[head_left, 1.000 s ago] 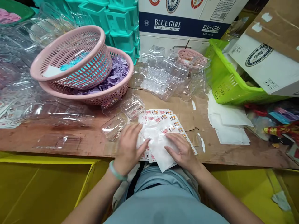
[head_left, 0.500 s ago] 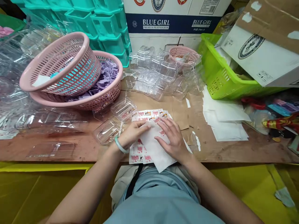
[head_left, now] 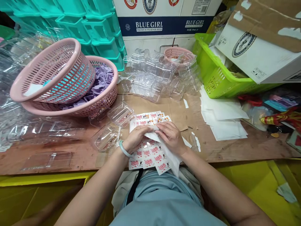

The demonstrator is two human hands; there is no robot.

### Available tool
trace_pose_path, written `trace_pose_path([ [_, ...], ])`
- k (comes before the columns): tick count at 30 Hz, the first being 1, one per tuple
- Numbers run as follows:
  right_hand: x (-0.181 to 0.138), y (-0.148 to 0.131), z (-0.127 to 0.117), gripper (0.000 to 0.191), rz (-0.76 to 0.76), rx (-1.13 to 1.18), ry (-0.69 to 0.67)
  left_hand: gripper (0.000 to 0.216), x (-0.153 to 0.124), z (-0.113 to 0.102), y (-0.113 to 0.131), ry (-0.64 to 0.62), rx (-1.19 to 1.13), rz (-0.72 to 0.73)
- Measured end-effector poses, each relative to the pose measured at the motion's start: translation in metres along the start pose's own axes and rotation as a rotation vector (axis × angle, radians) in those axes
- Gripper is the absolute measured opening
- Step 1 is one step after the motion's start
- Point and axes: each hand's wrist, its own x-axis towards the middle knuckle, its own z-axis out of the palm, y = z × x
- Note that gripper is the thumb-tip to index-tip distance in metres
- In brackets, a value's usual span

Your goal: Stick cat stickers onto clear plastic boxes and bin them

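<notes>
A sheet of small printed stickers (head_left: 150,153) lies at the table's near edge in front of me. My left hand (head_left: 135,138) and my right hand (head_left: 171,137) are both pinched on the white backing paper (head_left: 172,158) that lies over the sheet, holding its upper edge between them. The paper is folded back, so the lower rows of stickers show. Two open clear plastic boxes (head_left: 110,127) with printed inserts sit just left of my hands.
Two stacked pink baskets (head_left: 70,84), the lower holding purple parts, stand at the left. A heap of clear boxes (head_left: 155,75) lies behind, with a small pink basket (head_left: 180,55). A green basket (head_left: 221,78) and loose white papers (head_left: 223,119) are right. Teal trays (head_left: 94,25) stand behind.
Both hands moved up the sheet from flat on the white paper to a pinch at its upper edge. The paper has been pulled back, uncovering the lower rows of stickers.
</notes>
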Motion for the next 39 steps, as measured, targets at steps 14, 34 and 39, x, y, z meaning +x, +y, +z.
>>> trace_pose_path([
  [14,-0.001,-0.001,0.002,0.016,0.418,0.516,0.135,0.018,0.002,-0.007,0.0,0.032,0.017,0.008],
  [34,0.013,0.016,0.003,0.021,0.641,0.647,0.328,0.02,0.003,-0.023,0.006,-0.012,0.285,-0.026],
  [39,0.023,0.037,-0.031,0.016,0.747,0.791,0.91,0.018,-0.011,-0.021,0.012,0.213,0.777,0.249],
])
